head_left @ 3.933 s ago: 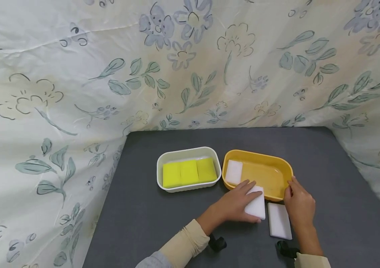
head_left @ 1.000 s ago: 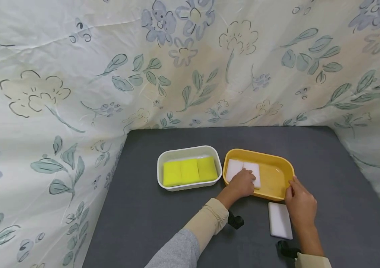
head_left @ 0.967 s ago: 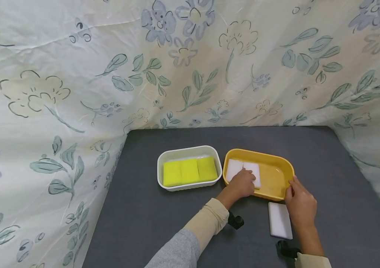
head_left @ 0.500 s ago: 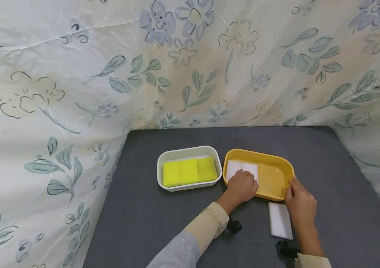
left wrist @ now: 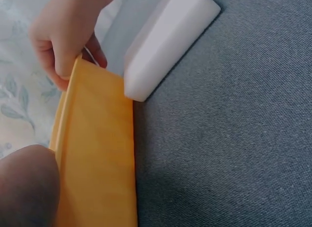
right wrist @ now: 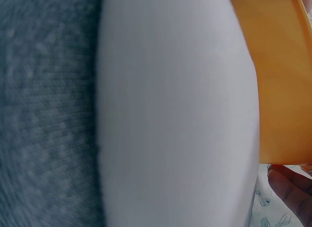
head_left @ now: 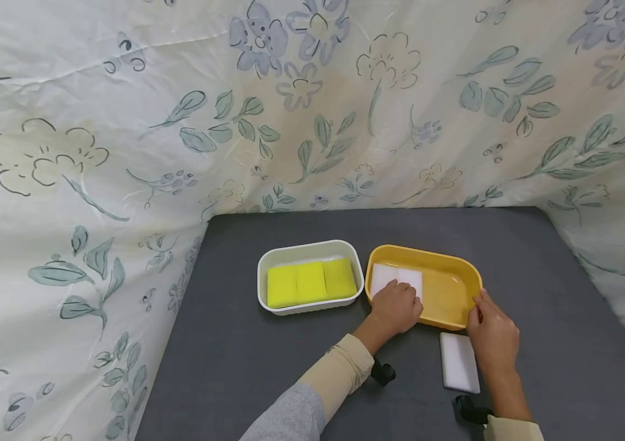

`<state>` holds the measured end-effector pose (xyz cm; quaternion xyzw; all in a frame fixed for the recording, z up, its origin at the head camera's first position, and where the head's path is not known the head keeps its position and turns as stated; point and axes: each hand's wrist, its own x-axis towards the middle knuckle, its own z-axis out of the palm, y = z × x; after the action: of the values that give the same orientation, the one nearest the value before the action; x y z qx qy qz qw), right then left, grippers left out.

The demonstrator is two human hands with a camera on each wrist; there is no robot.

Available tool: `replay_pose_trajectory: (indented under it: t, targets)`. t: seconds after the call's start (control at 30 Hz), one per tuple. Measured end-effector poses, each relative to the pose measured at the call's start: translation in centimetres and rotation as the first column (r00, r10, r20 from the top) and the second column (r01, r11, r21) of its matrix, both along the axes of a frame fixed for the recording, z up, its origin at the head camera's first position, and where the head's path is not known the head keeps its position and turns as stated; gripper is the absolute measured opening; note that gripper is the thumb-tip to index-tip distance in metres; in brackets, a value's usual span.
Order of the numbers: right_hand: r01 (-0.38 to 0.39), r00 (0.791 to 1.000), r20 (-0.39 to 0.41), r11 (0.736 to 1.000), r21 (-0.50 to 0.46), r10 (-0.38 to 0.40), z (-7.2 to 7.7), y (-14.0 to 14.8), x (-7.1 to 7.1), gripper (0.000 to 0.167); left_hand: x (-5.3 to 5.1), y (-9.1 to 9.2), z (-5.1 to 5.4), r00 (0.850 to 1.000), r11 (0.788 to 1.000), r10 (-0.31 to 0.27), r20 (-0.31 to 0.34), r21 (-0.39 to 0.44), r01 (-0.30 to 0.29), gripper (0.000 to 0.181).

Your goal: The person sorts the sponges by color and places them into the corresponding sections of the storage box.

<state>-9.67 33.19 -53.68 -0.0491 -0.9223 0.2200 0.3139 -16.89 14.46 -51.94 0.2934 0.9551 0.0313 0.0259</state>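
A yellow plastic tray (head_left: 450,294) holds two white sponges side by side at its left end; the nearer-to-middle white sponge (head_left: 413,280) is partly covered. My left hand (head_left: 397,305) reaches over the near rim with curled fingers on that sponge; its fingertips are hidden. In the left wrist view, part of that hand shows dark at the rim. My right hand (head_left: 493,334) pinches the tray's right end between thumb and fingers. Beside it, a loose white sponge (head_left: 458,362) lies flat on the table, and it fills much of the right wrist view.
A white tray (head_left: 312,248) with three yellow sponges (head_left: 310,283) stands just left of the yellow tray. The dark table (head_left: 235,361) ends at a floral cloth (head_left: 312,165) behind and at the sides.
The left hand has set a white sponge into the yellow tray beside the first. Since one second ago its extended finger has curled and the sponge has shifted slightly left. The right hand keeps its hold.
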Motion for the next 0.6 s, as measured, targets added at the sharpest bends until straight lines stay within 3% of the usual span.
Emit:
replay_pose_trajectory:
  t: [0.3,0.6]
  targets:
    - [-0.007,1.0,-0.013,1.0,0.004,0.007,0.2,-0.05,0.05,0.024,0.03,-0.13,-0.2,0.999,0.999,-0.024,-0.023,0.029,0.025,0.038]
    - [-0.016,1.0,-0.014,1.0,0.014,0.017,0.34,-0.1,0.12,0.022,0.06,-0.37,-0.3,0.999,0.991,0.037,0.038,0.128,-0.042,0.033]
